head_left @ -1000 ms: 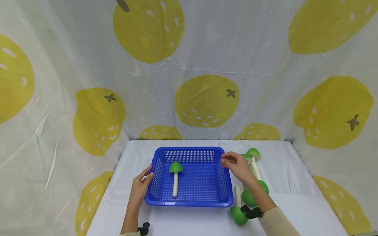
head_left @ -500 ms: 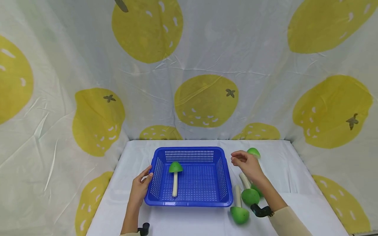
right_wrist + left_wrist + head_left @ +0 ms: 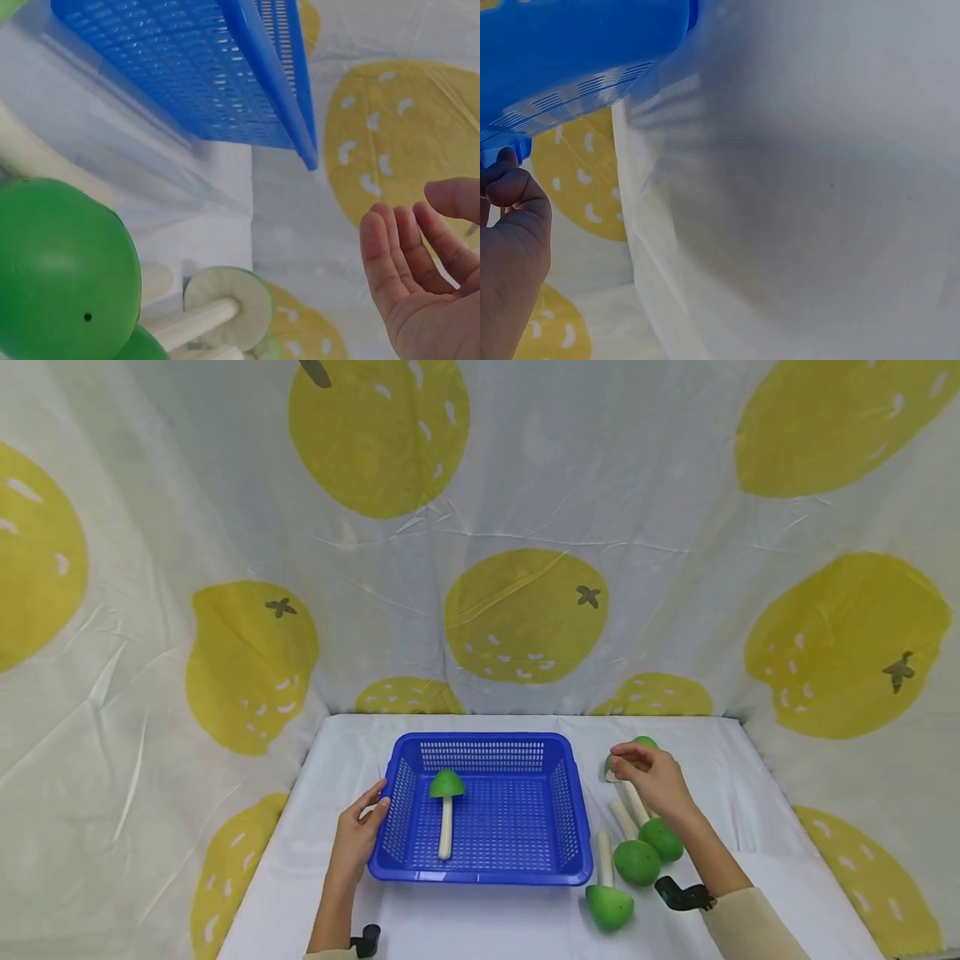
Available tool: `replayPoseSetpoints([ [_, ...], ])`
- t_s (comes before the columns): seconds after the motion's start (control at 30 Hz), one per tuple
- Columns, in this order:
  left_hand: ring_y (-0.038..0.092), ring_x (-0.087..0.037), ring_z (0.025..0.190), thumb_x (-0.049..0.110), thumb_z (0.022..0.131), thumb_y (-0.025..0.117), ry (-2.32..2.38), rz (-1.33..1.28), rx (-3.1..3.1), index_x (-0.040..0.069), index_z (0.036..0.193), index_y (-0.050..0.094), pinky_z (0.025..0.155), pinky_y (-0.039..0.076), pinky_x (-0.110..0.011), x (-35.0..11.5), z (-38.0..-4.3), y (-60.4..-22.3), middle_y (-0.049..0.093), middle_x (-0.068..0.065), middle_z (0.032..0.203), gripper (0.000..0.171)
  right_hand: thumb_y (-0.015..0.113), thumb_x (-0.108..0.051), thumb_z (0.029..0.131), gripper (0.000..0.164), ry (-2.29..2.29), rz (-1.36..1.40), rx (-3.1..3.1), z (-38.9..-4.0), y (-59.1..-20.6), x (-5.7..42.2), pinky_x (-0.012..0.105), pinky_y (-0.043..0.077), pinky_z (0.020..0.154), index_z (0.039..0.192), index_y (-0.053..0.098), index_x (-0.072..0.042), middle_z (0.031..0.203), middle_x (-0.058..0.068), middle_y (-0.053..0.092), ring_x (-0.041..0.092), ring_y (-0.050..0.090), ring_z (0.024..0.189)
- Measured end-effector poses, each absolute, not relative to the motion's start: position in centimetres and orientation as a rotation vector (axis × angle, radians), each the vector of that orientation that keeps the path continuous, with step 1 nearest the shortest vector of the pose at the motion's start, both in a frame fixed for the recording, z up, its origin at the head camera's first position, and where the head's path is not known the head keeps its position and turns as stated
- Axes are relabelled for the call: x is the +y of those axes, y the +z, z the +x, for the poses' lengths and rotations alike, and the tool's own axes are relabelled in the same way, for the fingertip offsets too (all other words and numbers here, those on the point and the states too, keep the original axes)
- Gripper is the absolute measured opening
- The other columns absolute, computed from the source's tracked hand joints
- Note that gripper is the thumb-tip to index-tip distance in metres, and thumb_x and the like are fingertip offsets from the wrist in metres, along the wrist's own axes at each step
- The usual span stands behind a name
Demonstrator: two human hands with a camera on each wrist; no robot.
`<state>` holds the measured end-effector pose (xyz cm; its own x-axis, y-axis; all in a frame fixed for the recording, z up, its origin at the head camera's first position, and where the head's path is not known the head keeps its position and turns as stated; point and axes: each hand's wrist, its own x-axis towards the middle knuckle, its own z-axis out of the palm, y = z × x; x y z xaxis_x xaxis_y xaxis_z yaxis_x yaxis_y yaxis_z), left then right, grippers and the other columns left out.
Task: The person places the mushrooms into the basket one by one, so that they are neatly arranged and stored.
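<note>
A blue plastic basket (image 3: 480, 878) with slotted walls stands in the middle of the table. Inside, towards its left, lies one toy mushroom (image 3: 446, 787) with a green cap and a pale stem. My left hand (image 3: 355, 839) holds the basket's left rim, thumb and fingers bent at the edge. To the right of the basket, my right hand (image 3: 658, 783) hovers over a group of toy mushrooms (image 3: 637, 862), fingers loosely bent and nothing in them. In the right wrist view one mushroom's pale underside (image 3: 232, 304) shows below the hand; in the head view the hand partly hides the far caps.
A white cloth covers the table (image 3: 480, 927). Behind and at both sides hangs a pale curtain (image 3: 525, 493) printed with yellow fruit. The nearest right-hand mushroom (image 3: 609, 906) lies close to the basket's front right corner, stem pointing away.
My right hand has moved right from the basket's right rim to above the mushrooms, uncovering the nearer ones. My left hand and the basket have stayed in place.
</note>
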<state>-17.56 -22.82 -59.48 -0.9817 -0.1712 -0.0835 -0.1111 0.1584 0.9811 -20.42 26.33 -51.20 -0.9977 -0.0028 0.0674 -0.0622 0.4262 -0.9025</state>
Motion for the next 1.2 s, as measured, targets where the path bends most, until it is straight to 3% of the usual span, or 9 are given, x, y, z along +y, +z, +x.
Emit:
replayPoseSetpoints([
  [0.33,0.068,-0.016,0.097,0.029,0.104,0.064,-2.034,0.32,-2.355,0.022,0.148,0.057,0.075,0.056,-0.023,-22.8,-17.7,-59.6,0.055,-0.014,0.131,0.046,0.065,-0.018,0.103,0.034,1.607,0.043,-2.614,-20.0,-51.9,27.7,0.022,0.059,0.079,0.126,0.064,0.006,0.11,0.024,0.071,0.001,0.07,0.084],
  [0.57,0.068,-0.017,0.099,0.035,0.103,0.064,-1.995,0.318,-2.382,0.025,0.147,0.058,0.076,0.056,-0.022,-22.9,-17.4,-59.6,0.055,-0.013,0.13,0.046,0.063,-0.014,0.103,0.032,1.568,-0.009,-2.647,-20.0,-53.5,29.1,0.021,0.059,0.078,0.129,0.063,0.006,0.116,0.024,0.071,0.008,0.072,0.092],
  [0.73,0.068,-0.018,0.098,0.037,0.102,0.065,-1.973,0.336,-2.39,0.028,0.145,0.06,0.077,0.057,-0.023,-23.1,-17.4,-59.7,0.056,-0.011,0.128,0.045,0.062,-0.013,0.104,0.035,1.588,-0.069,-2.651,-20.0,-54.6,30.2,0.025,0.06,0.081,0.132,0.061,0.007,0.12,0.028,0.068,0.005,0.071,0.091],
  [0.97,0.069,-0.016,0.095,0.037,0.103,0.064,-1.966,0.309,-2.373,0.021,0.147,0.059,0.074,0.057,-0.024,-22.9,-17.2,-59.9,0.056,-0.012,0.125,0.047,0.06,-0.014,0.105,0.034,1.556,-0.13,-2.66,-19.8,-55.5,31.1,0.028,0.061,0.08,0.13,0.062,0.009,0.116,0.028,0.069,0.001,0.069,0.087],
  [1.2,0.068,-0.016,0.101,0.033,0.104,0.063,-1.973,0.335,-2.391,0.022,0.148,0.058,0.077,0.055,-0.021,-22.8,-17.5,-59.3,0.055,-0.012,0.129,0.045,0.057,-0.013,0.105,0.033,1.489,-0.22,-2.686,-20.2,-56.6,31.9,0.028,0.061,0.081,0.131,0.062,0.007,0.119,0.028,0.068,-0.002,0.068,0.085],
])
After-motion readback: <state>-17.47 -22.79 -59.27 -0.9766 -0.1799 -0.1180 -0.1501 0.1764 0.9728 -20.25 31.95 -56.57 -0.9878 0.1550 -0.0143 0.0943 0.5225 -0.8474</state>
